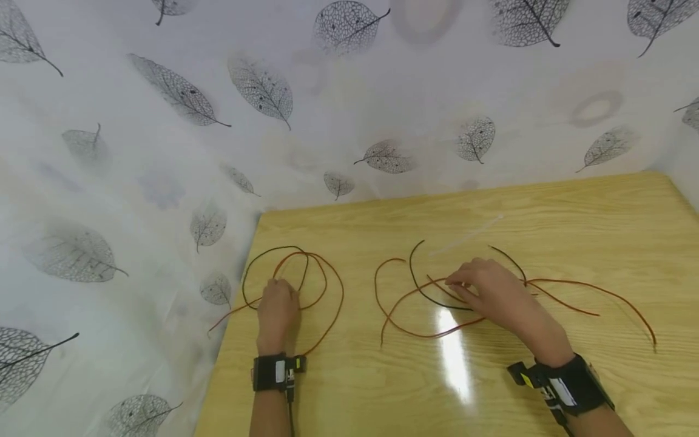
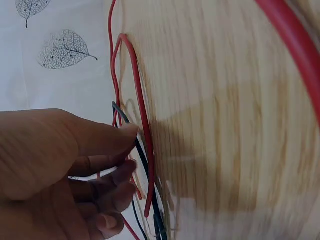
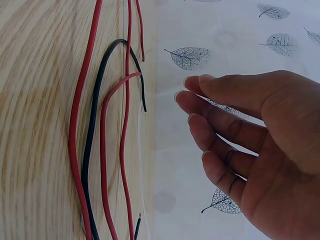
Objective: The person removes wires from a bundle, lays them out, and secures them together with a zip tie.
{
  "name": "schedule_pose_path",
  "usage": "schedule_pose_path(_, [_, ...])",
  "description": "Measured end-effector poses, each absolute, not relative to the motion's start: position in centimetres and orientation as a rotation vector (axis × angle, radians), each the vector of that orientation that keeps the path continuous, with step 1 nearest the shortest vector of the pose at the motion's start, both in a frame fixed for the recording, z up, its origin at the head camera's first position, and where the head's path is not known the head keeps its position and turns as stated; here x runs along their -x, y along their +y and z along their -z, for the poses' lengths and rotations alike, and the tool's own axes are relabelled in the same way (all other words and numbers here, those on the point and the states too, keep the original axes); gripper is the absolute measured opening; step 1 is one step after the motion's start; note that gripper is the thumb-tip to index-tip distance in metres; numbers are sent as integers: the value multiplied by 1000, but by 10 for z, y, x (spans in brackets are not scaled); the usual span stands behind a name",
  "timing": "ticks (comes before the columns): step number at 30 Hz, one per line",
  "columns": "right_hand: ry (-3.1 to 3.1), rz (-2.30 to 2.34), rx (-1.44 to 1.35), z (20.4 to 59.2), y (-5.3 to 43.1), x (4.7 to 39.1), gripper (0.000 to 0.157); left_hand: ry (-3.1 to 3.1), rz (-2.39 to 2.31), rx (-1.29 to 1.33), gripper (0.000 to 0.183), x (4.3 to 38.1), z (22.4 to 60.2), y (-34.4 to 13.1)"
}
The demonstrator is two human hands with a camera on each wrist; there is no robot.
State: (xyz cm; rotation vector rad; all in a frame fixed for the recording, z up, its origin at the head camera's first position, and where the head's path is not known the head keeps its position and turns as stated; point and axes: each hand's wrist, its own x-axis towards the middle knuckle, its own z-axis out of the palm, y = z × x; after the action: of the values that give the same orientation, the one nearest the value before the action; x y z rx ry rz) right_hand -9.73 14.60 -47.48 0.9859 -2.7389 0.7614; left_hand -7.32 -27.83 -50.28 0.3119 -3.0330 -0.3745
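On the left of the table, a loose coil of red wire (image 1: 343,297) and black wire (image 1: 277,247) lies under and around my left hand (image 1: 277,306). In the left wrist view its thumb and bent fingers are close to the wires, with no wire plainly gripped between them. Over a second spread of red wire (image 1: 568,281) and black wire (image 1: 411,258) hovers my right hand (image 1: 488,291). The right wrist view shows its fingers loosely bent, thumb near the index fingertip, holding nothing. In the head view this hand hides the middle of that bunch.
A wood-grain table (image 1: 371,388) carries both bunches. Beyond the right bunch lies a thin white strip (image 1: 469,235) with a small knob at one end. White leaf-printed covering (image 1: 306,158) rises along the table's back and left edges. A strap with a small camera sits on each wrist.
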Motion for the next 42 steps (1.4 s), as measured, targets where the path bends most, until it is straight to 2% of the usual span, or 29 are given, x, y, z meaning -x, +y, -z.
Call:
schedule_pose_path(4, [-2710, -762, -1030, 474, 138, 96, 11, -3030, 303, -207, 13, 71, 498, -270])
schedule_pose_path(8, [-2664, -770, -1108, 470, 124, 96, 10, -2957, 336, -109, 6, 70, 489, -259])
schedule_pose_path(12, [-2618, -789, -1212, 465, 103, 97, 10, -2888, 404, 56, 22, 72, 473, -243])
schedule_pose_path(14, [-2618, -779, -1258, 462, 91, 98, 13, -2866, 401, 141, 22, 71, 464, -234])
schedule_pose_path(18, [-2622, -732, -1328, 455, 66, 99, 30, -2790, 371, 270, 10, 68, 451, -217])
schedule_pose_path(22, [-2614, -664, -1356, 450, 41, 102, 53, -2700, 362, 402, 8, 64, 442, -206])
schedule_pose_path(25, [-2615, -627, -1373, 450, 25, 105, 60, -2671, 355, 450, 6, 60, 435, -202])
schedule_pose_path(30, [-2614, -641, -1397, 454, 9, 109, 45, -2620, 315, 479, 5, 54, 422, -202])
schedule_pose_path(36, [-2584, -803, -1369, 463, -2, 111, 14, -2504, 316, 495, 7, 51, 410, -212])
schedule_pose_path(42, [-2567, -988, -1433, 462, -6, 106, 8, -2371, 356, 494, 10, 52, 399, -221])
